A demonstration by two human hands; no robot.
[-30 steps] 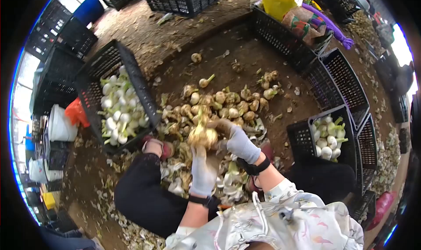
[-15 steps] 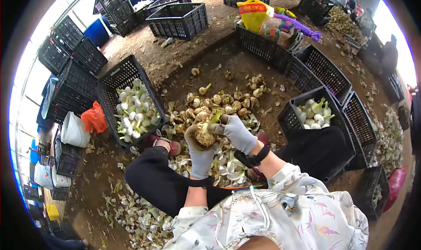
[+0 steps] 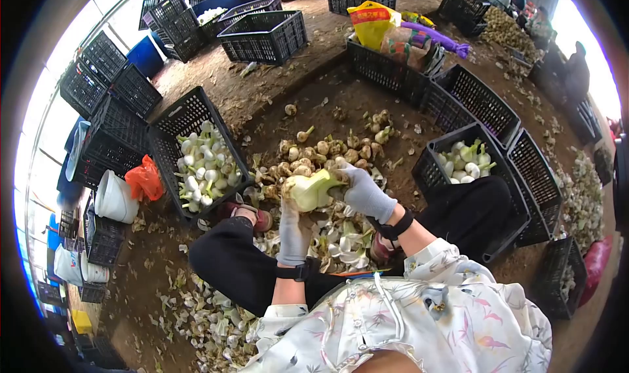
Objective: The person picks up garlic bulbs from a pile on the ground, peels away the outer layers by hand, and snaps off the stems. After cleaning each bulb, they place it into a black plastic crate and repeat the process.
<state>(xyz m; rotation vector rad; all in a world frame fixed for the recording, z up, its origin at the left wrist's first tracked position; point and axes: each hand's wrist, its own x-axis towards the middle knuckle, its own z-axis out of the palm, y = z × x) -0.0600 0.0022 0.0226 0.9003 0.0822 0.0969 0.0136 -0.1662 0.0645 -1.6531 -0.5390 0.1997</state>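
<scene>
Over the pile, my gloved left hand (image 3: 294, 225) is closed around a garlic bulb (image 3: 309, 191), which now shows a smooth pale green-white side and stem. My gloved right hand (image 3: 367, 193) grips the right end of that bulb, where its stem and outer skin are; the fingertips are partly hidden. Just beyond lie several dirty, unpeeled garlic bulbs (image 3: 321, 151) in a heap on the ground. Peeled-off garlic skins (image 3: 347, 245) are scattered beneath my hands, between my shoes.
A black crate (image 3: 165, 134) with clean white garlic stands to my left. Another garlic-filled crate (image 3: 436, 176) is by my right knee, beside stacked-together black crates (image 3: 475, 98). A white bucket (image 3: 116, 199) and orange bag (image 3: 145, 178) sit far left. People work at the far right.
The brown outer layer has come away from the side of the bulb facing me, baring pale green-white skin. My right hand has shifted slightly right, away from my left.
</scene>
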